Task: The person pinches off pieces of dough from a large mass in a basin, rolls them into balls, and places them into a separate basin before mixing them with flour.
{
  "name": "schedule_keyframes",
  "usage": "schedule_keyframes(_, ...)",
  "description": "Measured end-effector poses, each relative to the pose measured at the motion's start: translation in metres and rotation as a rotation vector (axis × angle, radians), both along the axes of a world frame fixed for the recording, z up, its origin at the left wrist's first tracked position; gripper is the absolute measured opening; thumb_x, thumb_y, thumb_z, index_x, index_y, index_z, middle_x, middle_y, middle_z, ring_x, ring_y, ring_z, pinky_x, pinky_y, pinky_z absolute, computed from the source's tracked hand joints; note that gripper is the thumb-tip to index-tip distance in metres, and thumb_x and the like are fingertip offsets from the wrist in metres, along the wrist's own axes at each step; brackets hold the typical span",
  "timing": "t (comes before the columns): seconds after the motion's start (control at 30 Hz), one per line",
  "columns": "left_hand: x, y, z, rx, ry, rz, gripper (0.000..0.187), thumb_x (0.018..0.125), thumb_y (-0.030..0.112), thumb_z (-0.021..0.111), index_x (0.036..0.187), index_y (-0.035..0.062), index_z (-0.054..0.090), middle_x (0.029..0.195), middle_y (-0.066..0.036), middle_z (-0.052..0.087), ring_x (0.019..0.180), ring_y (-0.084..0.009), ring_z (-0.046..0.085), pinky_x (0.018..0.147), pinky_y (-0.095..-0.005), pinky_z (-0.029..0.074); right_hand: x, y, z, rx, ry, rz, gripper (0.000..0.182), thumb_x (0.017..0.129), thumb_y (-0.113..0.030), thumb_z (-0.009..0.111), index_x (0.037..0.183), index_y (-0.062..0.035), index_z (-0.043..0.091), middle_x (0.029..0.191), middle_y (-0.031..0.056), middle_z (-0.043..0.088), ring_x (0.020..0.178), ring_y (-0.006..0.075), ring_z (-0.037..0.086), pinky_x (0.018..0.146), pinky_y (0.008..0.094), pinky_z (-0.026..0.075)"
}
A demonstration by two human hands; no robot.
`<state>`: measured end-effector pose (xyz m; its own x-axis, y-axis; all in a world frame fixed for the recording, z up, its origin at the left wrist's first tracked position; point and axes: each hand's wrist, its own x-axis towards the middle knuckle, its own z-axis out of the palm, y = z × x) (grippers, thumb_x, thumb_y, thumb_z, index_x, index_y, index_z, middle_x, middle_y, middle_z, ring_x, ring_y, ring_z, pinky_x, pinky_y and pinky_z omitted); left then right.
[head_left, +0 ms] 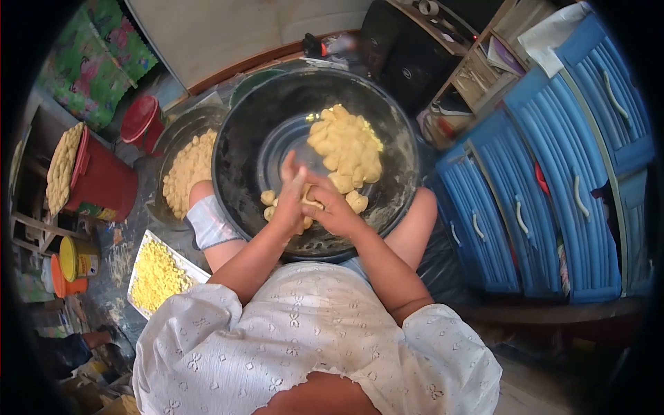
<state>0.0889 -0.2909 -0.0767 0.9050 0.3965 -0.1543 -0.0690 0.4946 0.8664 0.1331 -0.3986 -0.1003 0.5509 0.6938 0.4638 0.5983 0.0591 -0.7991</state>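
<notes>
A large black basin (408,149) stands between the person's legs. Over its near half, my left hand (292,200) and my right hand (332,207) are pressed together around a small piece of dough (312,200), mostly hidden by the fingers. The left fingers point up and away, while the right fingers curl across the left palm. A big heap of pale yellow dough (346,149) lies in the far right of the basin. Small round dough balls (268,198) sit under and left of my hands, and another dough ball (356,202) rests just right of them.
Left of the basin is a dark tub (162,162) full of dough balls. A white tray (198,274) holds yellow crumbly bits. Farther left are a red bucket (111,173) topped with dough pieces, a yellow tub (76,257) and blue cloth-like litter. Blue drawers (546,173) line the right.
</notes>
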Motion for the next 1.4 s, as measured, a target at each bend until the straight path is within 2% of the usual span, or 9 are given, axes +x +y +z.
schedule_keyframes(0.1,0.012,0.02,-0.024,0.626,-0.134,0.067,0.053,0.091,0.041,0.037,0.131,0.0079,0.026,0.122,-0.009,0.033,0.107,-0.0174,0.038,0.088,-0.0306,0.038,-0.004,0.003,-0.005,0.079,0.379,-0.104,0.025,0.071,-0.009,0.068,0.076,-0.0049,0.044,0.09,0.0069,0.05,0.088,0.0198,0.049,0.079,0.0317,0.04)
schedule_keyframes(0.27,-0.006,0.008,-0.021,0.725,-0.237,-0.36,0.056,0.075,0.025,0.069,0.118,0.0018,0.041,0.111,-0.008,0.045,0.097,-0.0167,0.047,0.084,-0.0313,0.04,0.006,0.007,-0.006,0.465,0.685,-0.289,0.026,0.078,-0.013,0.066,0.077,-0.0077,0.04,0.073,-0.0025,0.043,0.064,0.0037,0.04,0.057,0.0184,0.037)
schedule_keyframes(0.5,0.002,0.022,-0.039,0.981,0.094,-0.13,0.02,0.084,0.016,0.057,0.093,-0.0016,0.053,0.085,-0.01,0.057,0.076,-0.0151,0.054,0.07,-0.027,0.043,0.045,0.0,-0.015,0.016,0.773,-0.092,0.029,0.088,-0.032,0.051,0.085,-0.0042,0.056,0.079,0.0001,0.051,0.08,0.0113,0.047,0.073,0.0237,0.039)
schedule_keyframes(0.53,0.007,0.03,-0.045,0.868,0.152,-0.092,0.024,0.086,0.02,0.052,0.097,-0.0015,0.054,0.085,-0.02,0.06,0.081,-0.0299,0.059,0.071,-0.0344,0.044,0.067,0.0,-0.039,-0.147,0.173,-0.185,0.026,0.087,-0.032,0.052,0.092,-0.0079,0.06,0.091,0.0052,0.054,0.098,0.0202,0.048,0.08,0.0281,0.039)
schedule_keyframes(0.67,0.011,0.066,-0.07,1.164,0.392,-0.214,0.03,0.088,0.025,0.048,0.104,0.0012,0.055,0.103,-0.021,0.058,0.092,-0.0319,0.057,0.078,-0.0379,0.043,0.141,-0.027,-0.038,-0.745,-0.368,-0.743,0.02,0.079,-0.016,0.049,0.091,-0.0143,0.065,0.101,0.0067,0.055,0.102,0.0243,0.046,0.089,0.0415,0.033)
schedule_keyframes(0.83,0.018,0.052,-0.086,1.56,0.337,-0.154,0.037,0.081,0.028,0.056,0.109,0.0031,0.053,0.124,-0.025,0.042,0.112,-0.0378,0.042,0.093,-0.0419,0.034,0.202,-0.054,-0.085,-1.137,-0.675,-0.661,0.02,0.079,-0.015,0.046,0.09,-0.0126,0.062,0.098,0.0025,0.057,0.1,0.0211,0.046,0.09,0.0428,0.03)
schedule_keyframes(1.03,0.055,-0.002,-0.08,1.34,0.111,-0.88,0.048,0.073,0.023,0.065,0.114,0.0028,0.05,0.119,-0.025,0.043,0.106,-0.0378,0.046,0.09,-0.0405,0.039,0.205,-0.033,-0.127,-1.087,-0.576,-0.741,0.014,0.079,-0.014,0.047,0.085,-0.0111,0.06,0.09,0.0077,0.06,0.085,0.0208,0.055,0.083,0.0372,0.038)
schedule_keyframes(1.17,0.071,-0.045,-0.139,1.485,-0.182,-0.728,0.05,0.07,0.021,0.066,0.113,0.0016,0.048,0.109,-0.022,0.047,0.099,-0.0369,0.049,0.084,-0.04,0.042,0.208,-0.039,-0.125,-1.068,-0.455,-0.823,0.007,0.074,-0.013,0.053,0.078,-0.0112,0.058,0.077,0.0066,0.059,0.077,0.0237,0.061,0.066,0.0372,0.047)
schedule_keyframes(1.4,0.063,-0.037,-0.138,1.548,0.22,-0.825,0.051,0.058,0.022,0.076,0.096,0.0003,0.049,0.103,-0.019,0.05,0.09,-0.0358,0.053,0.079,-0.0412,0.044,0.205,-0.055,-0.085,-0.481,0.108,-0.719,0.015,0.072,-0.003,0.056,0.087,-0.0022,0.058,0.083,0.0145,0.062,0.071,0.0228,0.062,0.061,0.0357,0.05)
